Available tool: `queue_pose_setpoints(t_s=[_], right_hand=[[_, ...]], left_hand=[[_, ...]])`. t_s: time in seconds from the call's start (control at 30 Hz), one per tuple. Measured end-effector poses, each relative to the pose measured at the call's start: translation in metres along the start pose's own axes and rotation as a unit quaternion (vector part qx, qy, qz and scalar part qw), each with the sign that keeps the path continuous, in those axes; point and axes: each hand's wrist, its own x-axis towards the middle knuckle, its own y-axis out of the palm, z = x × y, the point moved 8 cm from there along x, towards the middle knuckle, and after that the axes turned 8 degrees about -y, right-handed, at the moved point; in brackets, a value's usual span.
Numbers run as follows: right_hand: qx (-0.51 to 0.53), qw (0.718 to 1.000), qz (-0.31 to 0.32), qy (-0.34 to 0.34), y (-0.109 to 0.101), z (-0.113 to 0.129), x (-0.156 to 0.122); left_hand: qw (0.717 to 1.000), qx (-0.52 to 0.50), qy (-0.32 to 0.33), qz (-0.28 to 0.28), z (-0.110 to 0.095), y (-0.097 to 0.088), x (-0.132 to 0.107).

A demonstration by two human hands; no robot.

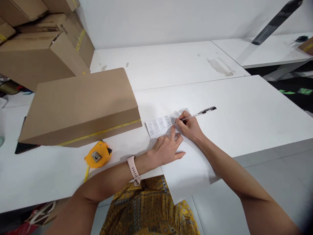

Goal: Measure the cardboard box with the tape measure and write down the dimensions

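Observation:
In my right hand (pixel 190 125) is a pen (pixel 201 113) with a clear barrel and black ends, its tip down at the paper. The white sheet of paper (pixel 186 169) carries several columns of small handwriting along its far part, and its near end hangs past the table edge. Spread flat on the sheet, my left hand (pixel 167 148) points its index finger toward the writing near the pen tip. A pink watch band circles that wrist. Left of it lies an orange tape measure (pixel 99 154) with a bit of yellow tape pulled out.
A closed cardboard box (pixel 83 104) rests on the white table (pixel 232 120) at left, over a dark flat object (pixel 26 148). More boxes (pixel 31 62) are stacked behind. A dark elongated object (pixel 276 23) stands at far right. A white wall backs the table.

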Motion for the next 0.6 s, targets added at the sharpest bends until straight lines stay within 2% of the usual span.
queue_pose_setpoints(t_s=[0.6], right_hand=[[-0.015,1.0,0.002,0.002,-0.0014,0.0002,0.0005]], left_hand=[[1.0,0.005,0.005,0.005,0.0,-0.0001,-0.0003]])
